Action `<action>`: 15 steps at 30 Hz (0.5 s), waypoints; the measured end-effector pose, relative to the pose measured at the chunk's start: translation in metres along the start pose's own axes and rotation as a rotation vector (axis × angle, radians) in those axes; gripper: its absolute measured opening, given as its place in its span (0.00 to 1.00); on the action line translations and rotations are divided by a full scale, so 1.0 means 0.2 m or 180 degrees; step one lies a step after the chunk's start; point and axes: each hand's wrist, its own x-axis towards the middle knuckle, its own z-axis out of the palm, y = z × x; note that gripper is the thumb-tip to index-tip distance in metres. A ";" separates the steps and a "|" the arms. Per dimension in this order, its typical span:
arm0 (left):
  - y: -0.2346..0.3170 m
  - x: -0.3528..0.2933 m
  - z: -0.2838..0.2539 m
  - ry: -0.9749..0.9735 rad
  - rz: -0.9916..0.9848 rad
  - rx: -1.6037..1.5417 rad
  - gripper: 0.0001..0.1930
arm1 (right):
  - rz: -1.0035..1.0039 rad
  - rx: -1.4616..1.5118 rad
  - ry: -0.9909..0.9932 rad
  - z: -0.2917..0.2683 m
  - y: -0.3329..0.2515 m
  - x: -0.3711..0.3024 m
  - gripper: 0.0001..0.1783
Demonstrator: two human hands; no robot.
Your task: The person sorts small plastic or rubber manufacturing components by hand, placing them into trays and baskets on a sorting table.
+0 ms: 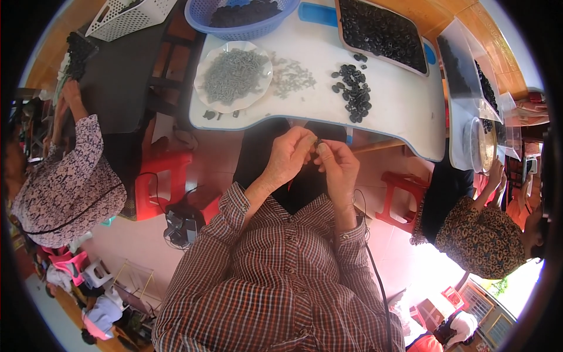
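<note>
My left hand and my right hand meet in front of my chest, just off the near edge of the white table. Pinched between their fingertips is a small black part, mostly covered by the fingers. Beyond my right hand lies a loose pile of small black oval parts. A white scalloped plate heaped with small grey pieces stands to the left, and more of these grey pieces are scattered beside it.
A blue basket of dark parts and a tray full of black parts stand at the back. Co-workers sit at a dark table on the left and another on the right. Red stools flank me, with a cable along my right side.
</note>
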 end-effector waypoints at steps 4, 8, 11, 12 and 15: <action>-0.01 0.00 0.00 0.0021 -0.0016 0.0025 0.08 | 0.0055 -0.0052 -0.0038 0.00 0.01 -0.01 0.07; -0.01 0.00 0.02 0.0043 0.0064 0.0054 0.07 | 0.0028 -0.0010 -0.0035 0.01 0.03 0.00 0.07; -0.01 0.00 0.03 0.0074 0.0059 0.0089 0.07 | -0.0045 -0.0117 -0.0010 0.01 0.04 0.00 0.07; -0.02 0.01 0.03 0.0091 0.0108 0.0128 0.07 | -0.0086 -0.0222 0.0017 0.01 0.04 0.00 0.08; -0.05 0.02 0.05 0.0123 0.0137 0.0129 0.07 | -0.0118 -0.0222 0.0032 0.00 0.04 0.02 0.08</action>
